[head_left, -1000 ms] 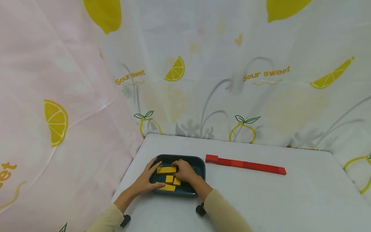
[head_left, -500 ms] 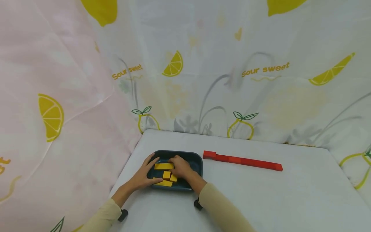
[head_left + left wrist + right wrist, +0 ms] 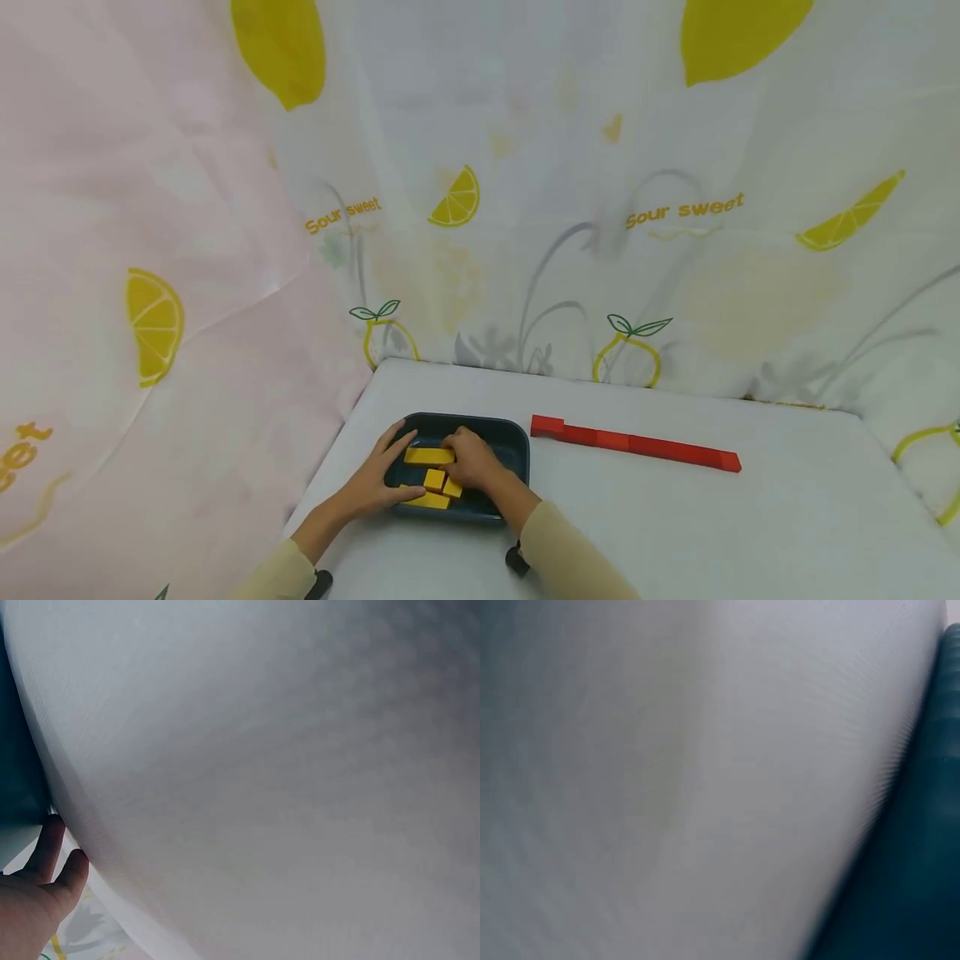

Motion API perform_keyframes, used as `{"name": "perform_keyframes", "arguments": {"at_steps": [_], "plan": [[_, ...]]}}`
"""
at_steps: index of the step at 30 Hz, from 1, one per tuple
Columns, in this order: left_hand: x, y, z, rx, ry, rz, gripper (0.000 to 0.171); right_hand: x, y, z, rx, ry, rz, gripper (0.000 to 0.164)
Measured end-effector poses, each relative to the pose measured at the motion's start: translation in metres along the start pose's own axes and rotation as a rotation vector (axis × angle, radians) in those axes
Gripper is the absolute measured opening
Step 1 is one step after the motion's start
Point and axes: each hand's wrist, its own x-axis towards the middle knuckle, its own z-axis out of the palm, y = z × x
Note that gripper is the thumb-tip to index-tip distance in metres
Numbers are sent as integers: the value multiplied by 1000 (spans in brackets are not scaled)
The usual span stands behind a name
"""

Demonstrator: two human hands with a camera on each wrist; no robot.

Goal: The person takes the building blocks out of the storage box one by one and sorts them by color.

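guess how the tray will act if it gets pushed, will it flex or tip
The tray looks fairly stiff, as its visible rim runs smooth and unbent. It would probably slide rather than tip, being wide and low. The yellow blocks inside may shift, with bare floor beside them, though their flat sides make rolling unlikely.

Left hand (image 3: pixel 375 482) spreads wide, thumb well apart; right hand (image 3: pixel 472 460) (forearm (image 3: pixel 517 502) slanting inward) has its fingers curled!

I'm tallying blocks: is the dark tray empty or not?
Not empty: the head view shows several yellow blocks inside the tray, with some of its bottom bare.
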Motion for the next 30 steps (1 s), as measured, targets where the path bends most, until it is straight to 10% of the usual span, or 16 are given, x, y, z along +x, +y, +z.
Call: {"name": "perform_keyframes", "arguments": {"at_steps": [30], "plan": [[5,2,0,-14,5,12,96,4,3,-3,13,-45,-33,33]]}}
